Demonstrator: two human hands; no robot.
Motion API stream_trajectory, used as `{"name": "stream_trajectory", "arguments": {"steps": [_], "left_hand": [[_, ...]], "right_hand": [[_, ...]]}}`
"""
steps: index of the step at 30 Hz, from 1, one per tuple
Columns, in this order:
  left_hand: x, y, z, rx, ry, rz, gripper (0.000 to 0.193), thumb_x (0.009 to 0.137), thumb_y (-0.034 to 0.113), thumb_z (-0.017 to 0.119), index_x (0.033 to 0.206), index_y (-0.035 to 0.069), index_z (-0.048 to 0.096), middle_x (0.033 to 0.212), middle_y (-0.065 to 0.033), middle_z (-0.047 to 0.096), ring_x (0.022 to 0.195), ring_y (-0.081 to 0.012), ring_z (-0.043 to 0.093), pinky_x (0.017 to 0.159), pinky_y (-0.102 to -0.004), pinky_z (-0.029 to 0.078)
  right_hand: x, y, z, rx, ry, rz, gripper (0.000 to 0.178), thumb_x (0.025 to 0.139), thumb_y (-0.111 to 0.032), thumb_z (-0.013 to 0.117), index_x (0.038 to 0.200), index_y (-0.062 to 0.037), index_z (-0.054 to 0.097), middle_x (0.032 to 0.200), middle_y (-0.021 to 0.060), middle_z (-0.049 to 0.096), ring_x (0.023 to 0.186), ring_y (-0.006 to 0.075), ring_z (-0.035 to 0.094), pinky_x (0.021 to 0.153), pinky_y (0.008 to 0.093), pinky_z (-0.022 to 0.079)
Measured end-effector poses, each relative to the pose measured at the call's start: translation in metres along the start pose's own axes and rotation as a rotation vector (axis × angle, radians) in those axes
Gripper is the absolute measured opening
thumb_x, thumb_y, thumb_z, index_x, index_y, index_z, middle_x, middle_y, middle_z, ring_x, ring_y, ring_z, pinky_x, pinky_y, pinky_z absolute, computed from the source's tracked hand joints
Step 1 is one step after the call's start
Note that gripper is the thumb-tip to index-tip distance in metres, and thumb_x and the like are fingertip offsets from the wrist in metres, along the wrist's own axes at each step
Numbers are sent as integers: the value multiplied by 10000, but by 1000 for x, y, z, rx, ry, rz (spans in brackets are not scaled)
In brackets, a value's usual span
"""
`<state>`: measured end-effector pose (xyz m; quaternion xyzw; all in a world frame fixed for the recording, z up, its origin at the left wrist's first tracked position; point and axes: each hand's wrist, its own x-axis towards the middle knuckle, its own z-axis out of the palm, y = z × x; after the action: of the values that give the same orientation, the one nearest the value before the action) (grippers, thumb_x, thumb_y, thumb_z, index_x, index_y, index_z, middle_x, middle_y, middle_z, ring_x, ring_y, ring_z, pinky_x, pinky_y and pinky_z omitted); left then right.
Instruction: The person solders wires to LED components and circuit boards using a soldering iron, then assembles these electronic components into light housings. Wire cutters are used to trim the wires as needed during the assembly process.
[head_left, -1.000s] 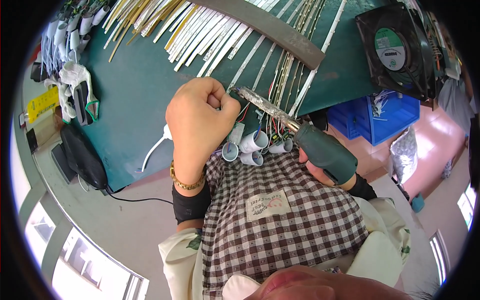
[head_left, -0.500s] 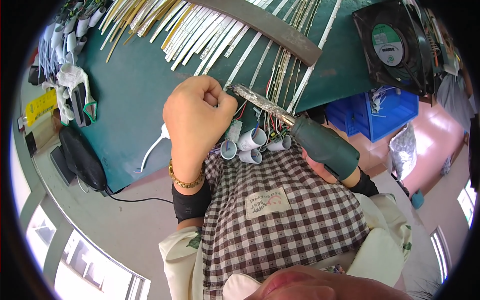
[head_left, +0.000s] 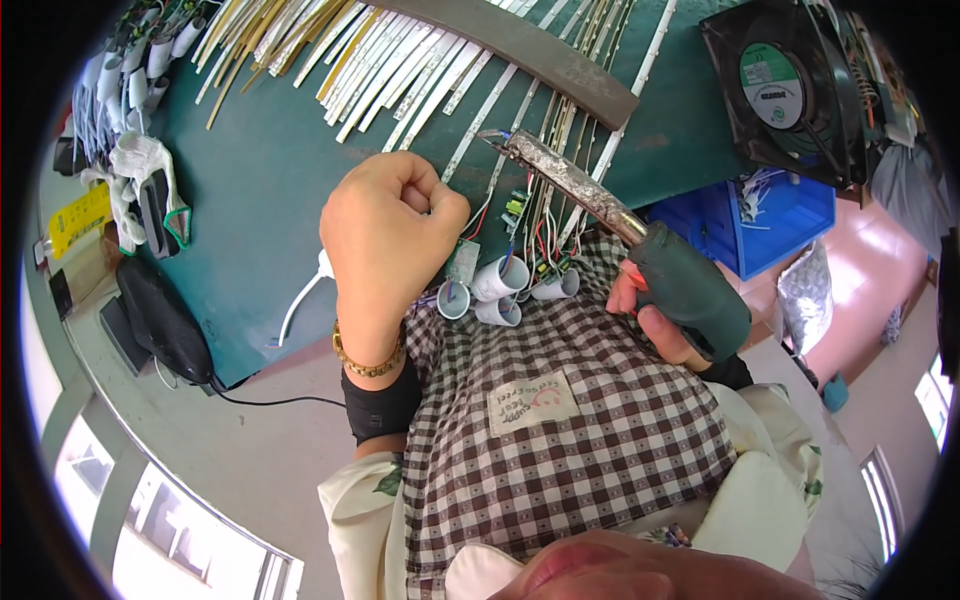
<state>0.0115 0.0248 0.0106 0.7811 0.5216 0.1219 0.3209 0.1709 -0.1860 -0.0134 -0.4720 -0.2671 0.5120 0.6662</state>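
Right hand [head_left: 665, 335] wraps the green handle of a soldering iron [head_left: 600, 205]; its tip points over the strips [head_left: 395, 80], contact unclear. Left hand [head_left: 390, 235] is closed in a pinch — anything it holds is hidden, cannot tell. Likely hazard: the barrel, if hot, dips and scorches the wires [head_left: 542, 240] near it, or a sideways swing catches the left fingers. A loosened pinch could let whatever is held shift. Materials, near to far: checked apron [head_left: 580, 460]; smooth white open-ended tubes [head_left: 497, 280] against it, sprouting thin coloured wires; barrel silvery, mottled, crusted-looking; strips narrow, flat, white and tan, fanned over the green tabletop [head_left: 250, 180]; across them a flat brown-grey bar [head_left: 520, 53], probably heavy.
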Motion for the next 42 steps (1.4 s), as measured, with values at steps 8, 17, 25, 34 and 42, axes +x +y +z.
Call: {"name": "stream_trajectory", "arguments": {"steps": [8,17,25,34,42], "left_hand": [[3,0,-2,29,-45,-5,65,605,88,641,631,38,608,575,-79,526,530,-237,509,518,-340,410],[1,0,-4,24,-35,5,68,602,90,637,629,35,609,576,-88,527,529,-248,512,519,-347,412],[1,1,-7,64,-40,25,72,605,99,634,619,35,604,583,-92,547,526,-259,530,517,-346,418],[-16,-6,-19,51,-45,148,92,749,105,665,781,24,634,692,-101,600,618,-273,583,575,-360,461],[-38,-12,-20,-24,-54,252,255,825,27,614,1079,2,617,989,-156,601,802,-326,611,678,-391,495]], "right_hand": [[-6,15,-22,-161,-157,-8,494,921,-214,635,1312,38,469,906,109,557,806,207,570,745,356,508],[-6,1,-15,-317,-69,-16,509,908,-299,650,1271,7,468,862,89,554,781,209,572,692,322,470],[-8,0,-11,-301,-63,-14,504,903,-283,654,1275,4,472,868,94,551,791,209,559,713,330,475],[-14,7,-15,-311,24,-74,529,895,-337,650,1250,-4,442,837,92,534,771,206,549,716,343,479],[-11,8,-14,-220,81,-74,546,897,-384,639,1222,-5,420,805,83,526,733,196,546,689,335,477]]}}
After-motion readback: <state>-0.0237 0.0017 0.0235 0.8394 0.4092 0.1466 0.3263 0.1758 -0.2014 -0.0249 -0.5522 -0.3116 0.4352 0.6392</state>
